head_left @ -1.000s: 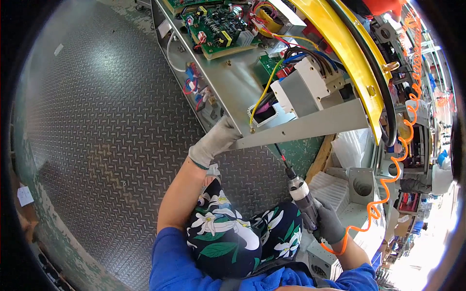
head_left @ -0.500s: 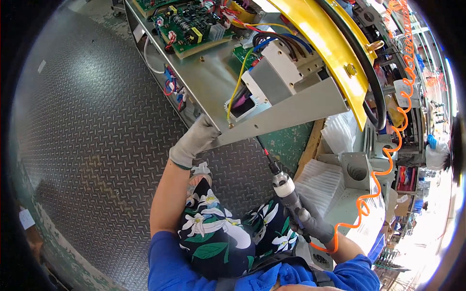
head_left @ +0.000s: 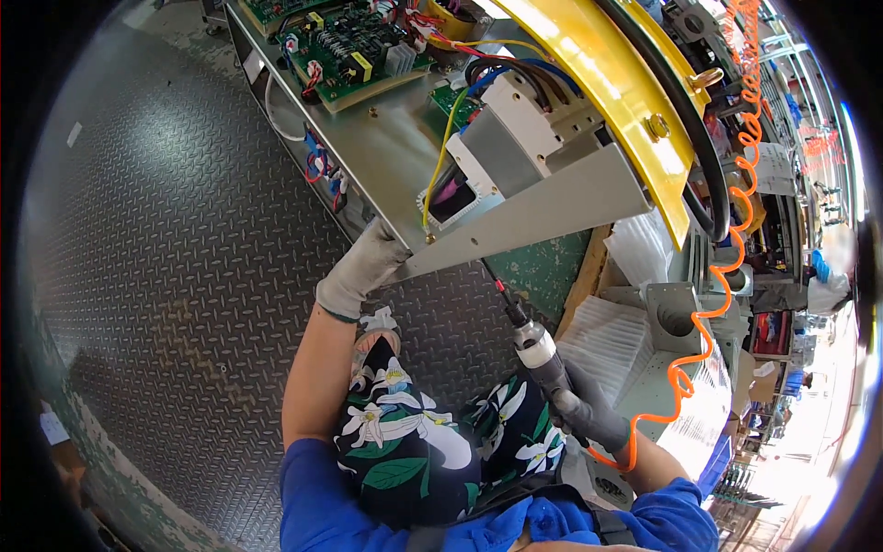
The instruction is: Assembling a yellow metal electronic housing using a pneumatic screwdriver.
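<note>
My right hand [head_left: 593,414], in a dark grey glove, is wrapped round a pneumatic screwdriver [head_left: 535,350]. Its long thin bit points up toward the lower edge of the light grey metal panel [head_left: 543,216]; the bit's tip is hidden there. My left hand [head_left: 363,269], in a pale glove, is at the near left corner of the machine chassis [head_left: 368,156]. Its fingers reach under the corner and are mostly hidden, so what they hold does not show. Beside that corner, a yellow-green wire [head_left: 444,175] runs down to a screw on the chassis floor.
Green circuit boards [head_left: 349,60] and a grey-white block [head_left: 515,129] sit in the chassis. A yellow curved frame [head_left: 625,101] with a black hose stands at its right. An orange coiled air hose [head_left: 681,377] hangs at my right, near white foam sheets [head_left: 602,340] and metal brackets [head_left: 676,313].
The view has shifted slightly, moving the chassis a little left and up in the picture. Both hands keep their places, the right one still round the screwdriver.
</note>
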A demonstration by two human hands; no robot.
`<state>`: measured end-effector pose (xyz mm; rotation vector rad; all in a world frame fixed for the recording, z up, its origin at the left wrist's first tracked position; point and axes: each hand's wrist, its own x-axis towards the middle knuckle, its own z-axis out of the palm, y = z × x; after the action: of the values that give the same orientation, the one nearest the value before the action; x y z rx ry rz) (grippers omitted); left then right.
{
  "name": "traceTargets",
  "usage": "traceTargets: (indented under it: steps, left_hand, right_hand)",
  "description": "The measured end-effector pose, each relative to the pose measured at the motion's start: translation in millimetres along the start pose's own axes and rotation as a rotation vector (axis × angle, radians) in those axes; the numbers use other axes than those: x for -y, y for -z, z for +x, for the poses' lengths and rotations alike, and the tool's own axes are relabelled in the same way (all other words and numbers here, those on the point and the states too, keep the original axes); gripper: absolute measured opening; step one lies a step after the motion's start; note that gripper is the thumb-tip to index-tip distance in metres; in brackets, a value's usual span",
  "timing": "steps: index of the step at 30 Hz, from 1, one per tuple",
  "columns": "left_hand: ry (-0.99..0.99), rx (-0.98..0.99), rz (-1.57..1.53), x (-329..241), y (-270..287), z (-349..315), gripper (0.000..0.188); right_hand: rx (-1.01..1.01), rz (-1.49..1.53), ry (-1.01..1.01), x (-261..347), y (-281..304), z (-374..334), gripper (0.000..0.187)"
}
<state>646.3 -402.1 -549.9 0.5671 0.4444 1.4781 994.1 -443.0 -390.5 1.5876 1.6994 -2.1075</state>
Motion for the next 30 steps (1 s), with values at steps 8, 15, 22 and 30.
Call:
traceTargets:
  steps: [8, 15, 22, 30]
  left_hand:
    - [0.111, -0.085, 0.114, 6.3, 18.5, -2.0, 0.064]
    - [0.036, -0.079, 0.059, 11.5, 18.9, -4.9, 0.047]
    - [0.026, -0.207, 0.164, 6.2, 20.6, -5.6, 0.055]
    - [-0.289, -0.093, 1.378, 3.0, 40.4, -8.0, 0.045]
  right_hand:
    - [-0.068, -0.096, -0.034, 2.6, 5.3, 1.1, 0.076]
    - [-0.039, -0.040, -0.026, 0.9, 10.4, 4.4, 0.068]
    - [-0.110, -0.359, -0.003, -2.0, 15.9, 11.8, 0.070]
    - [-0.049, -0.378, 0.075, -20.4, 33.9, 2.2, 0.066]
